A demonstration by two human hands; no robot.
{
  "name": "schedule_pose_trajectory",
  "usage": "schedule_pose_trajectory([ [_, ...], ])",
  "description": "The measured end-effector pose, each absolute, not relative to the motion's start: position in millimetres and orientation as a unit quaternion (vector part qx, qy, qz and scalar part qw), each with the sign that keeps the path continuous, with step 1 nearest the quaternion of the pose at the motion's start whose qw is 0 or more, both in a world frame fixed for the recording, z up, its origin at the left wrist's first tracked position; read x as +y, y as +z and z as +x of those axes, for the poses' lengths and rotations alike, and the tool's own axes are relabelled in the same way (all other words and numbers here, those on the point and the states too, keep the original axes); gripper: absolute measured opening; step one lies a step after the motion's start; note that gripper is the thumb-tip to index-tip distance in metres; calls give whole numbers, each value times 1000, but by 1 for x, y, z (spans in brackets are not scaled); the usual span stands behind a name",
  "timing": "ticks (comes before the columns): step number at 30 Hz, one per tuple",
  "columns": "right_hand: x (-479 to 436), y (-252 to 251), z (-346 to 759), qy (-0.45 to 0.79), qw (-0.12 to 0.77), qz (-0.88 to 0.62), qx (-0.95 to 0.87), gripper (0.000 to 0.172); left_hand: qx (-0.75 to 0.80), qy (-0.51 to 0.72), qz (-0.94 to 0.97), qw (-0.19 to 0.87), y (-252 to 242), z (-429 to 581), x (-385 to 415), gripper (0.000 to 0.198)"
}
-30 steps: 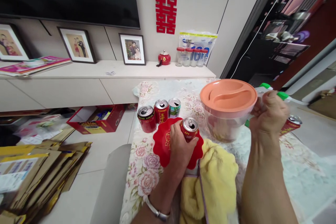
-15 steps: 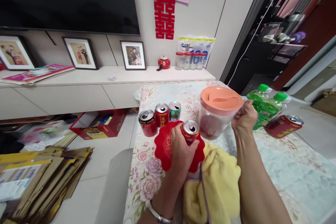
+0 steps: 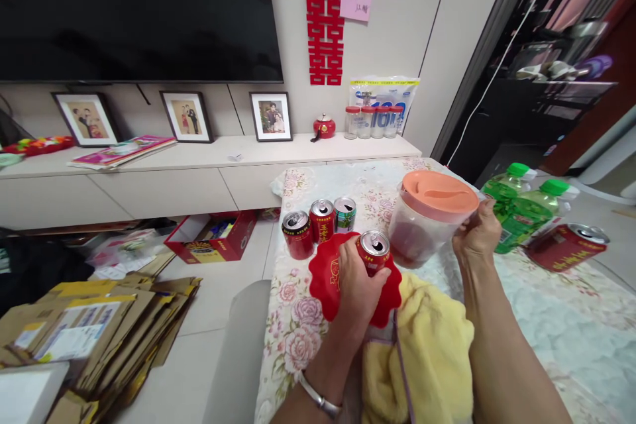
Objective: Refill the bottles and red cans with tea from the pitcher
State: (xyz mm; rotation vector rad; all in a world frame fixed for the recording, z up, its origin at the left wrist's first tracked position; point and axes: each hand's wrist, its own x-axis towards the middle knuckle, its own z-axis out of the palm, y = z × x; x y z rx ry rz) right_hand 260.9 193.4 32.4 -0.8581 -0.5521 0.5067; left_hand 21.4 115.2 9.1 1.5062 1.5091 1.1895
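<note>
Cabinet [image 3: 163, 185], low and pale, runs out of view at the left; its right end stands behind the far edge of the cloth-covered table [image 3: 591, 318], whose near edge is cut off. A dark television [image 3: 139, 13] above is cropped at the top and left. A grey padded form [image 3: 233, 344] stands just beside the table's left edge, its lower part out of view.

On the table, a yellow towel [image 3: 437, 351] lies between the forearms, its near end cut off. Beyond it a translucent pitcher [image 3: 407, 232] with an orange lid [image 3: 442, 195] leans slightly; a reddish-brown tint shows low through its wall, but the contents are hard to make out, and whether the base touches the cloth cannot be told. Green bottles [image 3: 527, 218] stand near the table's right edge, partly covered by the right hand [image 3: 477, 233], with a large red can [image 3: 566, 248] beside them. Near the left edge, the left hand covers part of a red scalloped plate [image 3: 322, 271].

The right hand is curled around the pitcher's handle, hiding it. The left hand [image 3: 362, 281] wraps fingers and thumb around an opened drink can [image 3: 373, 252] over the plate, concealing its lower part. Three more cans [image 3: 298, 238] cluster by the left edge, just beyond the plate.
</note>
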Motion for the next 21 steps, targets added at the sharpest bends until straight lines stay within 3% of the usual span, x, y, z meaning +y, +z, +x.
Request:
schedule_pose_trajectory([
  [9, 156, 21, 272, 244, 737, -549, -309, 59, 572, 452, 597, 335, 4, 20, 115, 64],
  [15, 98, 14, 299, 235, 583, -702, -336, 51, 577, 453, 591, 336, 7, 18, 113, 65],
  [21, 54, 22, 267, 351, 430, -680, -479, 50, 577, 464, 587, 327, 8, 15, 105, 65],
])
